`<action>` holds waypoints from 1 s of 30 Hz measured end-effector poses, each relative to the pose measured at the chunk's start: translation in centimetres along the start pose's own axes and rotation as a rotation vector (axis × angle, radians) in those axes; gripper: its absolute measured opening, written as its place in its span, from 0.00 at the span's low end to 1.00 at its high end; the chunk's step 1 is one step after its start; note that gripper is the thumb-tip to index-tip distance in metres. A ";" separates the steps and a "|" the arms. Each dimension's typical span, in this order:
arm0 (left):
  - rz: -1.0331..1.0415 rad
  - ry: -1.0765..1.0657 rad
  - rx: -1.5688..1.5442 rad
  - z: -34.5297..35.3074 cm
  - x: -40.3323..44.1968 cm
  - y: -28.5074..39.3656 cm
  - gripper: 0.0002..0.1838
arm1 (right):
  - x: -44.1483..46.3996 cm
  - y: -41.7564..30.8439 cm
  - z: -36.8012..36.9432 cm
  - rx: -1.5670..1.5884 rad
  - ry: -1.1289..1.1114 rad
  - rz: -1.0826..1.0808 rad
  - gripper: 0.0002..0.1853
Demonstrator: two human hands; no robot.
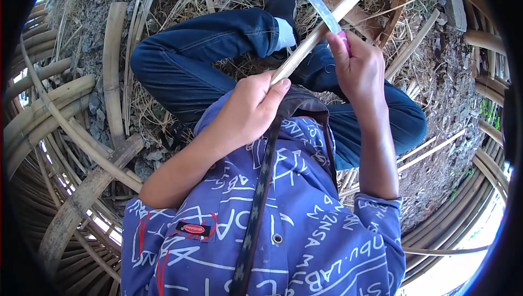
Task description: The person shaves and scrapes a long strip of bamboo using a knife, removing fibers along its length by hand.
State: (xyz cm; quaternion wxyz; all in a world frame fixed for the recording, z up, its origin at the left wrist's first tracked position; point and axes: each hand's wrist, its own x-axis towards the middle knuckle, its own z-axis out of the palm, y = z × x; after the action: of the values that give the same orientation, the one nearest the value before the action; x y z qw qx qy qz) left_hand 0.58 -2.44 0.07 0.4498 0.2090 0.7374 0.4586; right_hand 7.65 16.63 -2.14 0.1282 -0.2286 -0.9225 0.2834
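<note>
Left hand (253,100), pale wooden strip (302,50), knife (316,0) and right hand (359,67), the blade meeting the strip.
At left, a bamboo pole (114,61) lies on the ground, near the bent left leg (207,37). The left hand is clamped around the strip's lower part, thumb along it; the strip slants up and rightward between the hands, above the legs. The knife's blade crosses it (contact appears likely), and the right hand is clamped on the pink handle. Thin lengths (430,151) lie at far right. Judged by its narrow form and pale surface, the strip is already split and partly worked; what remains cannot be told, its upper end being out of view.
</note>
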 end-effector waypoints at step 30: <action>-0.026 0.000 0.045 -0.1 0.1 -0.2 0.14 | -0.4 -0.7 1.7 0.039 0.001 -0.103 0.23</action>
State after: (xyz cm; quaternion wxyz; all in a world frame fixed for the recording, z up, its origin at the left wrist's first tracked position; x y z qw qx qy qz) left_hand 0.45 -2.50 -0.13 0.4509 0.2092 0.7501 0.4361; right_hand 7.19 15.16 -3.15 0.1473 -0.1786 -0.9273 0.2943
